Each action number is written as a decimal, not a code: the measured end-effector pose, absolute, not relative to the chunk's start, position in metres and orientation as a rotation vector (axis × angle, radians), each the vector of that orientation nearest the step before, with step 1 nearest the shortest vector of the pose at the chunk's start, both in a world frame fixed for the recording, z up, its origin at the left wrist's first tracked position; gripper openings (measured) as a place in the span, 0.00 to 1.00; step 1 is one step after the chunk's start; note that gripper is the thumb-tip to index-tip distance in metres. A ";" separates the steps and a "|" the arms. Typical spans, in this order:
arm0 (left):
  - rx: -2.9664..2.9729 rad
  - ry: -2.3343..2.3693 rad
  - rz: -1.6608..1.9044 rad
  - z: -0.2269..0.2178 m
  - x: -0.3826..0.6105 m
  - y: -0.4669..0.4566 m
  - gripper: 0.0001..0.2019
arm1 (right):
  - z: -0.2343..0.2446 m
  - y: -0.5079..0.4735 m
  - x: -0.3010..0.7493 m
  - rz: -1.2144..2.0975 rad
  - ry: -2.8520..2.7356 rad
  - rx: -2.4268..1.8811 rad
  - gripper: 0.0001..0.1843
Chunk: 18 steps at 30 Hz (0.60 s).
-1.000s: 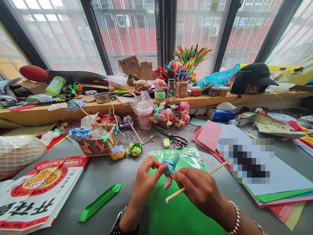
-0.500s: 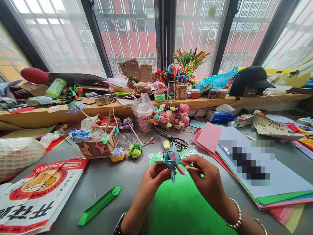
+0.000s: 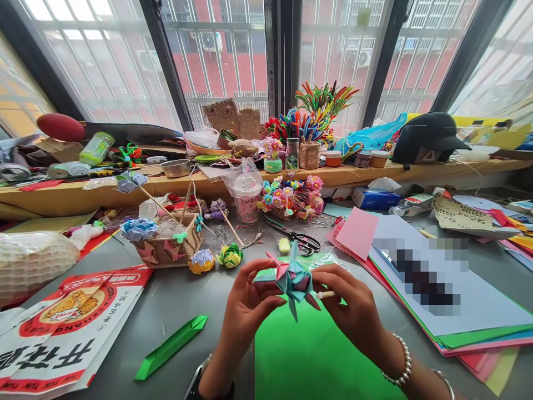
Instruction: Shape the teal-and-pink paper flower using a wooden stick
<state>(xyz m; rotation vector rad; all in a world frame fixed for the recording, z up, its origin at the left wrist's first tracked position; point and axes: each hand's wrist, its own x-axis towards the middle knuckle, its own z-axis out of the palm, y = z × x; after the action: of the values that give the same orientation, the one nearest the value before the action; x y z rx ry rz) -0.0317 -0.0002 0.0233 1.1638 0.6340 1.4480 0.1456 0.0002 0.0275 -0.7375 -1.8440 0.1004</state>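
Observation:
A folded paper flower [image 3: 295, 279] in pale blue and pink is held up above the green sheet [image 3: 316, 355]. My left hand [image 3: 250, 311] has its thumb and fingers curved around the flower's left side, where a pale blue petal lies between them. On the flower's right side is my right hand [image 3: 352, 303], closed around a small wooden stick [image 3: 326, 294] with a whitish tip, its index finger reaching the petals. The stick's tip points at the flower; whether they touch I cannot tell. A folded green paper strip [image 3: 170, 347] lies on the table to the left.
Scissors [image 3: 306, 242] and a small yellow block [image 3: 283, 245] lie behind the flower. Finished paper flowers [image 3: 202, 261] sit beside a cardboard basket [image 3: 166, 250]. Stacked coloured paper [image 3: 449, 278] is at the right, a printed paper bag [image 3: 62, 328] at the left. A lidded cup [image 3: 247, 197] stands farther back.
My left hand has shifted left and spread its fingers wider around the flower. The flower has turned and tilted, and sits slightly lower. My right hand still holds the stick.

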 end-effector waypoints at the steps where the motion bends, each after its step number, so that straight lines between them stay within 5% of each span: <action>1: 1.175 0.603 1.420 0.024 -0.032 -0.001 0.21 | 0.028 0.000 0.146 0.106 -1.849 -0.730 0.10; 8: 1.149 0.627 1.382 0.027 -0.038 0.000 0.13 | 0.032 -0.004 0.145 0.149 -1.878 -0.660 0.08; 18: 1.137 0.689 1.476 0.026 -0.027 -0.009 0.21 | 0.031 -0.006 0.145 0.212 -1.883 -0.627 0.10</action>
<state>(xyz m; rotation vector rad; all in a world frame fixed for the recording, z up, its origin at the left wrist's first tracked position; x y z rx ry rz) -0.0273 -0.0092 0.0259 1.1373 0.6885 1.4759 0.1451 -0.0061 0.0307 -0.6268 -1.8833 0.2121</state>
